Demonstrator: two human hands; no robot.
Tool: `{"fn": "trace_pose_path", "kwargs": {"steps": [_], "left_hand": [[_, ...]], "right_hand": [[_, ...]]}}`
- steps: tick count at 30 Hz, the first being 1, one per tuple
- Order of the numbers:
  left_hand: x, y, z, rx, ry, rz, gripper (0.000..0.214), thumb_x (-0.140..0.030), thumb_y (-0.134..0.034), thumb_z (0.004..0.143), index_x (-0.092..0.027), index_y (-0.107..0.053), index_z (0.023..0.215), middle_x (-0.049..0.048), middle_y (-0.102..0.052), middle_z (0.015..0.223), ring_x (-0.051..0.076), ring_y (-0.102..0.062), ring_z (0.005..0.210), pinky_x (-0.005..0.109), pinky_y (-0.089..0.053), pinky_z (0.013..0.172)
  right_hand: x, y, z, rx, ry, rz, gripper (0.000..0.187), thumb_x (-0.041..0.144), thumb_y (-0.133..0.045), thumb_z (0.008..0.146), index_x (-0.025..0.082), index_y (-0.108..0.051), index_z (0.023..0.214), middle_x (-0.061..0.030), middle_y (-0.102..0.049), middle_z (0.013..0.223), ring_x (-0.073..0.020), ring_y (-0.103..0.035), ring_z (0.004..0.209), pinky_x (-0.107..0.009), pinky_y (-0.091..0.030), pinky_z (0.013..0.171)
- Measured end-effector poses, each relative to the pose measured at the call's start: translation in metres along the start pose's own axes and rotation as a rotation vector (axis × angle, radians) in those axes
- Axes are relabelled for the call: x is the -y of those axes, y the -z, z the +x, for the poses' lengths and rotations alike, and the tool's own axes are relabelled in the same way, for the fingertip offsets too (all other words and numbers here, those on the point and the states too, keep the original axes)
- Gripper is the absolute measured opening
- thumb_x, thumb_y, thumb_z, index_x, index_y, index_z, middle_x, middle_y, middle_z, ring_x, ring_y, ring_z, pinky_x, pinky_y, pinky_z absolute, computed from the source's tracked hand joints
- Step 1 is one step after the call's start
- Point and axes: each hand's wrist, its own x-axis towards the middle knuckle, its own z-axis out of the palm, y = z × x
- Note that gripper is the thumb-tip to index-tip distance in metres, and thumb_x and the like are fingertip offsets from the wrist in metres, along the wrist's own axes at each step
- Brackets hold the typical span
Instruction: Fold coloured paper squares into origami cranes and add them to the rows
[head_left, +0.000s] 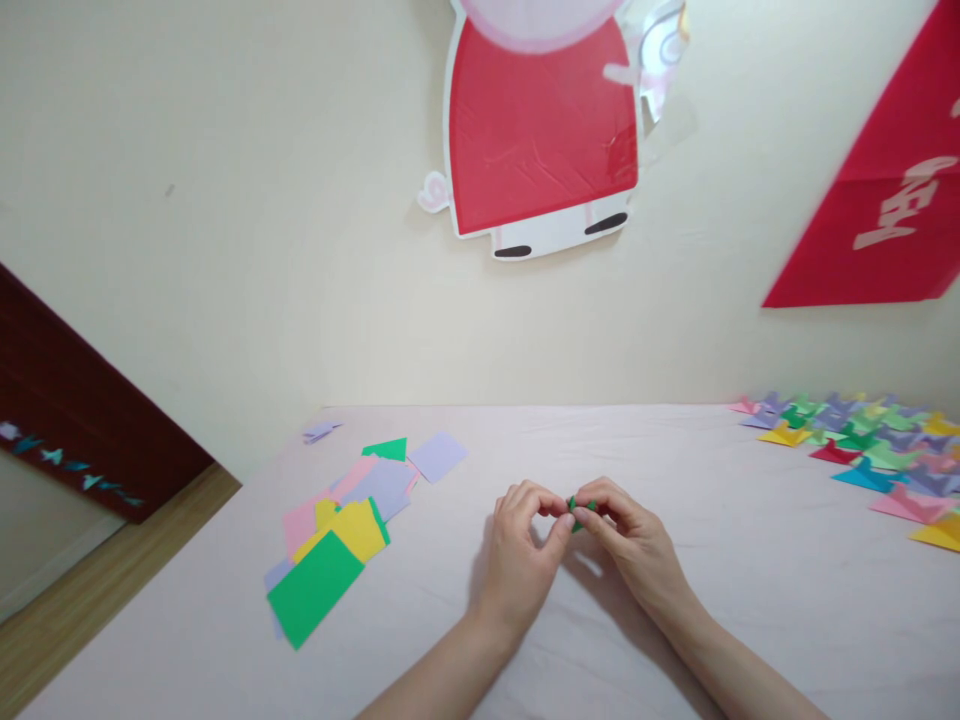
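A small folded piece of green paper (577, 522) is pinched between my two hands, just above the pale cloth-covered surface. My left hand (525, 530) grips its left side with thumb and forefinger. On the other side, my right hand (626, 525) holds it between thumb and fingertips. Most of the folded paper is hidden behind the fingers, so its exact shape cannot be made out. To the left lies a loose spread of coloured paper sheets, with a green sheet (315, 588) nearest me and a yellow sheet (358, 532) partly beneath it.
Several folded paper figures, among them a blue one (870, 475), stand in rows at the right. A lilac sheet (439, 457) lies at the back left. Behind the pale cloth (525, 430) rises a wall with a red-bodied cartoon cutout (544, 130) and a red banner (870, 220).
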Motion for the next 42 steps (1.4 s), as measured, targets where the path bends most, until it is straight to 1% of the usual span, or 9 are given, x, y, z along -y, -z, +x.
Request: {"fn": "trace_pose_path", "kwargs": {"steps": [7, 11, 13, 19, 24, 29, 36, 40, 42], "left_hand": [[0.003, -0.002, 0.001, -0.085, 0.037, -0.010, 0.014, -0.022, -0.061, 0.086, -0.021, -0.057, 0.072, -0.0018, -0.061, 0.077, 0.017, -0.056, 0.080, 0.030, -0.041, 0.080], [0.004, -0.004, 0.002, -0.083, 0.102, -0.093, 0.015, -0.022, -0.057, 0.084, -0.021, -0.057, 0.069, -0.0017, -0.059, 0.074, 0.016, -0.055, 0.077, 0.028, -0.041, 0.077], [0.004, -0.006, 0.002, -0.063, 0.155, -0.161, 0.015, -0.024, -0.056, 0.083, -0.021, -0.058, 0.069, -0.0012, -0.059, 0.073, 0.017, -0.055, 0.076, 0.027, -0.040, 0.075], [0.005, -0.008, 0.006, 0.023, 0.429, -0.408, 0.020, -0.036, -0.060, 0.074, -0.017, -0.062, 0.069, 0.0004, -0.059, 0.069, 0.016, -0.049, 0.069, 0.028, -0.037, 0.069], [0.003, -0.005, 0.009, 0.101, 0.535, -0.512, 0.024, -0.040, -0.063, 0.070, -0.017, -0.060, 0.068, -0.0020, -0.053, 0.064, 0.013, -0.044, 0.062, 0.025, -0.033, 0.063], [0.004, 0.001, 0.014, 0.217, 0.606, -0.628, 0.029, -0.042, -0.070, 0.065, -0.016, -0.058, 0.072, -0.0023, -0.053, 0.065, 0.010, -0.042, 0.058, 0.023, -0.029, 0.057], [0.005, 0.004, 0.016, 0.347, 0.591, -0.734, 0.034, -0.045, -0.071, 0.063, -0.017, -0.054, 0.072, 0.0002, -0.055, 0.068, 0.011, -0.047, 0.059, 0.024, -0.035, 0.061], [0.007, 0.002, 0.015, 0.314, 0.496, -0.676, 0.024, -0.039, -0.066, 0.073, -0.018, -0.055, 0.075, -0.0006, -0.055, 0.070, 0.012, -0.048, 0.064, 0.025, -0.036, 0.066], [0.007, 0.002, 0.013, 0.269, 0.368, -0.527, 0.012, -0.029, -0.062, 0.077, -0.018, -0.058, 0.079, -0.0007, -0.057, 0.075, 0.014, -0.049, 0.071, 0.026, -0.036, 0.071]], "right_hand": [[0.002, 0.002, -0.003, 0.025, 0.271, -0.284, 0.014, 0.027, -0.057, 0.092, 0.025, -0.068, 0.083, -0.0036, -0.060, 0.081, -0.0204, -0.055, 0.080, -0.031, -0.044, 0.070], [0.003, 0.003, -0.003, 0.011, 0.381, -0.385, 0.013, 0.021, -0.056, 0.092, 0.025, -0.067, 0.089, -0.0040, -0.060, 0.084, -0.0205, -0.055, 0.082, -0.031, -0.045, 0.071], [0.004, 0.003, -0.002, 0.004, 0.413, -0.410, 0.012, 0.019, -0.056, 0.092, 0.025, -0.067, 0.091, -0.0039, -0.060, 0.085, -0.0203, -0.055, 0.083, -0.031, -0.045, 0.071], [0.001, 0.005, -0.002, 0.015, 0.490, -0.464, 0.014, 0.013, -0.057, 0.091, 0.024, -0.066, 0.092, -0.0042, -0.061, 0.086, -0.0197, -0.054, 0.084, -0.030, -0.046, 0.072], [-0.001, 0.007, 0.000, 0.012, 0.530, -0.472, 0.017, 0.010, -0.058, 0.088, 0.024, -0.067, 0.094, -0.0040, -0.063, 0.085, -0.0195, -0.054, 0.083, -0.030, -0.047, 0.071], [0.001, 0.009, 0.001, 0.001, 0.521, -0.460, 0.016, 0.011, -0.058, 0.088, 0.024, -0.067, 0.092, -0.0039, -0.062, 0.084, -0.0195, -0.055, 0.083, -0.030, -0.047, 0.071], [0.000, 0.010, -0.001, 0.029, 0.481, -0.412, 0.014, 0.014, -0.058, 0.089, 0.024, -0.067, 0.091, -0.0037, -0.063, 0.084, -0.0199, -0.055, 0.084, -0.030, -0.046, 0.073], [0.000, 0.009, 0.001, 0.006, 0.381, -0.338, 0.011, 0.019, -0.058, 0.090, 0.025, -0.066, 0.086, -0.0030, -0.063, 0.083, -0.0203, -0.056, 0.085, -0.031, -0.045, 0.076], [0.000, 0.008, 0.002, -0.008, 0.321, -0.294, 0.010, 0.023, -0.059, 0.089, 0.025, -0.066, 0.082, -0.0025, -0.063, 0.082, -0.0204, -0.056, 0.084, -0.031, -0.044, 0.076]]}}
